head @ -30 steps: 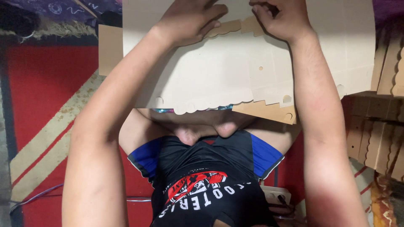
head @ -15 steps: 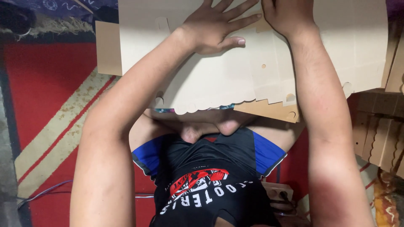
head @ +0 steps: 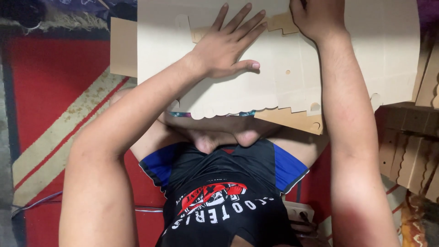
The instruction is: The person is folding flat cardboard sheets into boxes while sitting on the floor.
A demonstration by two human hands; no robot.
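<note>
A large flat sheet of die-cut white cardboard [head: 283, 87], with scalloped edges, tabs and small holes, lies over my crossed legs. My left hand [head: 228, 45] rests flat on it, fingers spread and palm down, near the sheet's upper middle. My right hand [head: 318, 18] presses on the sheet's top part, and its fingers run out of view at the frame's top edge. Brown cardboard [head: 292, 120] shows under the white sheet at its lower right edge.
A red rug with a beige stripe [head: 50, 91] covers the floor at left. Another brown cardboard piece [head: 122, 45] pokes out left of the sheet. Stacked folded cardboard pieces [head: 411, 151] stand at right. A thin cable [head: 36, 206] runs along the floor at lower left.
My left hand has gone from curled at the sheet's top edge to lying flat with fingers spread, lower on the sheet. The right hand has stayed at the top.
</note>
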